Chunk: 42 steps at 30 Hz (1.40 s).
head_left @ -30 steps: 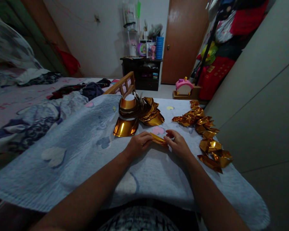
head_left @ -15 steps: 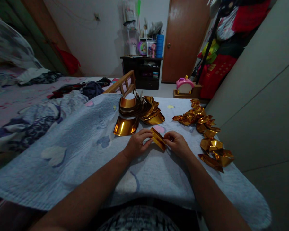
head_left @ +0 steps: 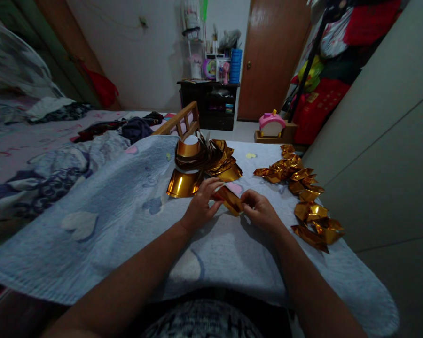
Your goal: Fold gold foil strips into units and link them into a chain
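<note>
The left hand reaches in with its palm side turned toward the right hand, its fingers raised and bent over the left end of a folded gold sheet. Its thumb sits lower, near the sheet's near side, so finger and thumb stand apart like a loose bracket; whether they press on the sheet I cannot tell. The right hand curls inward, thumb and forefinger pinching the sheet's right end, with the other fingers bent. Both forearms come up from the near side and slant toward each other. The gold sheet lies between the two sets of fingertips, over the blue blanket, slanting down from the left fingers to the right ones.

Just beyond the left fingertips is a curved gold sheet, shiny side up. Behind it, farther from those fingers, stands a stack of gold sheets, and a fanned pile of gold sheets spreads to the right of that stack. To the right of the right hand's fingers, well apart from them, a row of folded gold pieces runs along the blanket's right side.
</note>
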Each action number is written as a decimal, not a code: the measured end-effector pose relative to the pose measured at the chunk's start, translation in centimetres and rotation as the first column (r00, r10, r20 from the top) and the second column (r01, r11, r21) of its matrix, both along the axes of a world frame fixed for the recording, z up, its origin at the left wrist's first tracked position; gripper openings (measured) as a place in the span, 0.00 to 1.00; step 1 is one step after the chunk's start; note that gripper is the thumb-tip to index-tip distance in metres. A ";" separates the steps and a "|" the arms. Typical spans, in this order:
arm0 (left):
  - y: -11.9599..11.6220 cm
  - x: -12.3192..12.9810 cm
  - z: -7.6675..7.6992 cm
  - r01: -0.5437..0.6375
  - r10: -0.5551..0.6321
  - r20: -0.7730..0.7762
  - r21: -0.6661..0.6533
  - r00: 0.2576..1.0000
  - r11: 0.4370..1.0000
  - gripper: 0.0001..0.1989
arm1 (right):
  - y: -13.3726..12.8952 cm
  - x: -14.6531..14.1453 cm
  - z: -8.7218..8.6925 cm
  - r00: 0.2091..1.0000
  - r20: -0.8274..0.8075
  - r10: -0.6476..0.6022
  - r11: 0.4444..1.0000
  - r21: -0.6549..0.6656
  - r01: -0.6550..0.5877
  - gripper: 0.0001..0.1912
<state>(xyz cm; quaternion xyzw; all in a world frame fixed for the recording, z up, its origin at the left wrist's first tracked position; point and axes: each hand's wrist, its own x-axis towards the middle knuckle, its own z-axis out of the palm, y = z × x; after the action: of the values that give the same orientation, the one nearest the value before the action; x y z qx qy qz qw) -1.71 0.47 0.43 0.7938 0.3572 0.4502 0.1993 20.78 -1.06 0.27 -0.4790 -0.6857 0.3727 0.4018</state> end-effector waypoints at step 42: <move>0.1 -0.2 0.5 0.107 -0.004 0.262 -0.381 0.965 0.918 0.11 | -0.7 -1.0 1.3 0.977 -0.145 0.154 0.982 -0.089 -0.168 0.06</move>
<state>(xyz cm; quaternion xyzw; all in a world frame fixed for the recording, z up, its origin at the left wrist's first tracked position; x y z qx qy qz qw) -1.91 0.55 0.92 0.6829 0.3882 0.4625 0.4112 19.77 -1.74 1.60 -0.4149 -0.6733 0.4701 0.3918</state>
